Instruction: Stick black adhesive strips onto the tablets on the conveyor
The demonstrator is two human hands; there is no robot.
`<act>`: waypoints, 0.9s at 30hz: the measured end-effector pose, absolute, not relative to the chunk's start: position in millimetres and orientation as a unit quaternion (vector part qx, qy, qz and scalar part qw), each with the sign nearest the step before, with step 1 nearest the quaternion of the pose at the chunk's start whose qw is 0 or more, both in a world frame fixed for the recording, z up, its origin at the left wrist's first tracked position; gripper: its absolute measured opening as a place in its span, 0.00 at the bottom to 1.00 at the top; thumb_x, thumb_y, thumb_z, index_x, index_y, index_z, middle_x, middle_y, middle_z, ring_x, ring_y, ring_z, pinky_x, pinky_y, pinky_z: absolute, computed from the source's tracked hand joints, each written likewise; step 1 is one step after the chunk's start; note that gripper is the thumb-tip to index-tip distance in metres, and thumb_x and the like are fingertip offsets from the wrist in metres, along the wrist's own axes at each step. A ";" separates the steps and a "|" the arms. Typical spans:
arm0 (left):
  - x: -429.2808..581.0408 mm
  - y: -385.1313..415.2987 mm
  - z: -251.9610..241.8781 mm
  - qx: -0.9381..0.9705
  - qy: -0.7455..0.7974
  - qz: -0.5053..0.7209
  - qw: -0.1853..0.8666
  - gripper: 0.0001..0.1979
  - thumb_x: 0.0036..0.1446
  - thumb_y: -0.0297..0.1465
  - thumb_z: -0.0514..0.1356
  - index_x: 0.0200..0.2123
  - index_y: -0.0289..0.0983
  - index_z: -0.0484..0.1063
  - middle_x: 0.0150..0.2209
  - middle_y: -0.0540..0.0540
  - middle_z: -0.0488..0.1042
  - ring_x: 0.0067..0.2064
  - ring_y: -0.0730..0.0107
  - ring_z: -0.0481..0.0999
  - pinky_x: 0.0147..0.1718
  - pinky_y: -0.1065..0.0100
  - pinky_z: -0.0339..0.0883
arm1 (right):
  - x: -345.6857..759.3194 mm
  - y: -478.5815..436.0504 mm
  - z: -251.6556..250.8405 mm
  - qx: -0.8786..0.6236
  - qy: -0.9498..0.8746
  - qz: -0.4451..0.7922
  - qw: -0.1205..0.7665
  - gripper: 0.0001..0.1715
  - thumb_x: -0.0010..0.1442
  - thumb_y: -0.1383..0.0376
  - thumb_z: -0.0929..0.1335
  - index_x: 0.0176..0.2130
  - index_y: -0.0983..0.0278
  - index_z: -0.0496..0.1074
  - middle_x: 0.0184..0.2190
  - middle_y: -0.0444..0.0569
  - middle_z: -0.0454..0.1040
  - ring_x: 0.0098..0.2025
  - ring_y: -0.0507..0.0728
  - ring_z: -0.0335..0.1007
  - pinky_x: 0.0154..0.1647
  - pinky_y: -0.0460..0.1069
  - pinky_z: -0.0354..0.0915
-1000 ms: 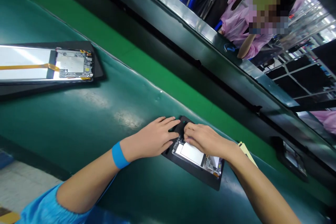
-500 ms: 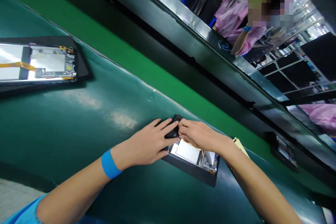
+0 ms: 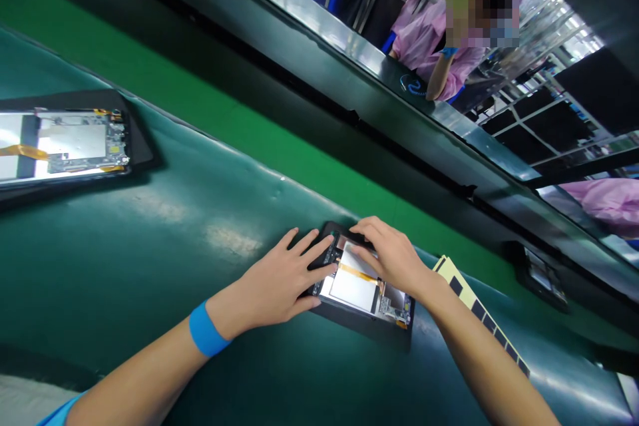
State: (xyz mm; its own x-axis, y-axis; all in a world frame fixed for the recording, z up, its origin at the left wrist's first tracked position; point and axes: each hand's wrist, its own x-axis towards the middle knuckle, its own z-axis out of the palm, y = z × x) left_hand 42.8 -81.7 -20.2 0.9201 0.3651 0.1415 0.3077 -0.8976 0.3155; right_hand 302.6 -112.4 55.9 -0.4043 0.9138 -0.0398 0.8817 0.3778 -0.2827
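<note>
An opened tablet [image 3: 352, 286] lies tilted on a black foam pad [image 3: 349, 326] on the green bench. Its silver battery, orange ribbon cable and circuit board show. My left hand [image 3: 279, 279], fingers spread, rests over the tablet's left end. Over the far edge of the tablet is my right hand [image 3: 392, 253], thumb and fingers apart, with nothing seen between them. Its fingertips hover at or touch the far side; I cannot tell which. Partly behind my right forearm lies a yellow sheet with black stickers [image 3: 472, 306].
Another opened tablet [image 3: 74, 146] lies on a pad at the left. A further device [image 3: 542, 276] sits on the green conveyor belt [image 3: 239, 120] at the right. Across the belt, a co-worker in a pink sleeve [image 3: 419, 20] is at another bench.
My right hand has uncurled from the tablet's left end and shifted outward, baring more of the battery and orange ribbon. My left hand stays nearly in place. The camera view has shifted somewhat.
</note>
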 end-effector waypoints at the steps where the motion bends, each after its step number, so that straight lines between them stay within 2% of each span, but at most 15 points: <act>1: 43.5 -82.8 -21.5 0.968 0.178 0.099 0.144 0.34 0.64 0.45 0.62 0.70 0.48 0.57 0.73 0.36 0.52 0.69 0.30 0.58 0.61 0.30 0.55 | 305.6 -121.4 54.1 -0.551 -0.823 0.115 0.084 0.14 0.72 0.60 0.63 0.54 0.64 0.68 0.50 0.56 0.74 0.50 0.60 0.73 0.49 0.57 0.71; 3: 45.3 -85.3 -24.1 0.966 0.189 0.098 0.144 0.38 0.63 0.46 0.62 0.72 0.48 0.53 0.74 0.36 0.50 0.70 0.30 0.56 0.62 0.29 0.52 | 309.7 -143.4 47.9 -0.567 -0.811 0.087 0.119 0.15 0.72 0.60 0.64 0.54 0.63 0.68 0.49 0.56 0.75 0.51 0.62 0.72 0.51 0.58 0.71; 7: 48.8 -88.7 -26.7 0.965 0.201 0.095 0.143 0.35 0.67 0.49 0.56 0.72 0.45 0.53 0.75 0.36 0.44 0.72 0.31 0.50 0.63 0.29 0.50 | 310.6 -194.0 30.1 -0.579 -0.798 0.048 0.159 0.17 0.70 0.61 0.65 0.56 0.62 0.68 0.51 0.58 0.75 0.52 0.63 0.73 0.51 0.59 0.71; 10: 50.4 -87.1 -27.8 0.965 0.206 0.088 0.137 0.35 0.68 0.49 0.54 0.72 0.43 0.52 0.75 0.37 0.43 0.73 0.35 0.51 0.65 0.32 0.49 | 307.1 -227.3 15.9 -0.547 -0.825 0.011 0.140 0.30 0.69 0.54 0.66 0.64 0.65 0.63 0.57 0.62 0.73 0.61 0.68 0.67 0.61 0.66 0.64; 13: 50.4 -81.9 -29.1 0.964 0.214 0.096 0.124 0.36 0.70 0.48 0.51 0.73 0.38 0.49 0.74 0.38 0.46 0.73 0.40 0.53 0.67 0.38 0.51 | 303.0 -250.7 1.1 -0.516 -0.854 -0.026 0.060 0.42 0.67 0.47 0.66 0.68 0.69 0.59 0.65 0.64 0.67 0.71 0.72 0.54 0.69 0.70 0.53; 15: 49.2 -77.4 -29.4 0.961 0.225 0.114 0.112 0.35 0.71 0.47 0.49 0.73 0.38 0.47 0.74 0.37 0.48 0.72 0.43 0.54 0.66 0.40 0.54 | 301.2 -259.6 -8.9 -0.513 -0.857 -0.041 0.015 0.40 0.67 0.48 0.66 0.68 0.67 0.60 0.68 0.60 0.63 0.72 0.71 0.51 0.71 0.68 0.50; 19: 45.5 -68.9 -29.3 0.949 0.252 0.169 0.086 0.31 0.73 0.43 0.47 0.74 0.40 0.46 0.74 0.37 0.49 0.72 0.47 0.55 0.65 0.44 0.59 | 301.2 -254.4 -22.2 -0.531 -0.845 -0.057 -0.013 0.30 0.70 0.56 0.66 0.66 0.62 0.64 0.69 0.55 0.62 0.71 0.68 0.55 0.72 0.67 0.51; 23: 42.7 -59.9 -34.2 0.941 0.255 0.215 0.051 0.33 0.71 0.43 0.49 0.74 0.44 0.43 0.74 0.37 0.50 0.71 0.45 0.58 0.63 0.42 0.62 | 308.0 -203.3 -20.8 -0.569 -0.822 -0.016 0.001 0.31 0.71 0.56 0.64 0.68 0.63 0.62 0.71 0.55 0.59 0.73 0.66 0.51 0.71 0.65 0.53; 26: 42.0 -52.3 -41.8 0.939 0.251 0.233 0.045 0.33 0.71 0.43 0.47 0.75 0.47 0.41 0.74 0.38 0.51 0.69 0.42 0.61 0.61 0.39 0.64 | 320.8 -148.2 -13.6 -0.654 -0.756 -0.006 0.026 0.29 0.71 0.60 0.65 0.68 0.61 0.62 0.71 0.54 0.60 0.74 0.65 0.49 0.73 0.66 0.48; 27: 41.8 -50.1 -44.1 0.937 0.250 0.239 0.047 0.33 0.71 0.42 0.47 0.75 0.48 0.40 0.73 0.38 0.52 0.69 0.41 0.62 0.60 0.38 0.64 | 325.0 -133.1 -10.5 -0.682 -0.730 -0.020 0.037 0.29 0.71 0.64 0.63 0.68 0.65 0.61 0.71 0.58 0.58 0.74 0.67 0.47 0.73 0.68 0.46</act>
